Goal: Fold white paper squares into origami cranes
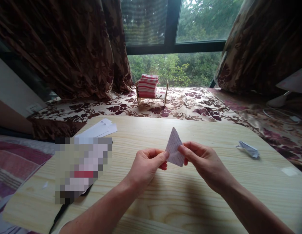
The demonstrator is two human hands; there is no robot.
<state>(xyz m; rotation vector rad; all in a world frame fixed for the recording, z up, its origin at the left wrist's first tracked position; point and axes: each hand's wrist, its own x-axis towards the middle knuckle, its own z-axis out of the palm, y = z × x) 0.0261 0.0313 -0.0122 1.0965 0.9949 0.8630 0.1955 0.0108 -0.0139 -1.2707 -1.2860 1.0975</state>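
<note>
A small folded piece of lined paper [174, 148], shaped like a pointed kite, is held upright above the light wooden table [190, 201]. My left hand [147, 165] pinches its left edge between thumb and forefinger, the other fingers curled. My right hand [204, 161] pinches its right edge the same way. Both hands hover over the middle of the table.
A finished folded paper figure [249, 149] lies at the table's right. White paper sheets [98, 129] and a blurred-out object [82, 165] lie at the left. Beyond the table, a small wooden rack with a striped cloth stack [148, 86] stands by the window between curtains.
</note>
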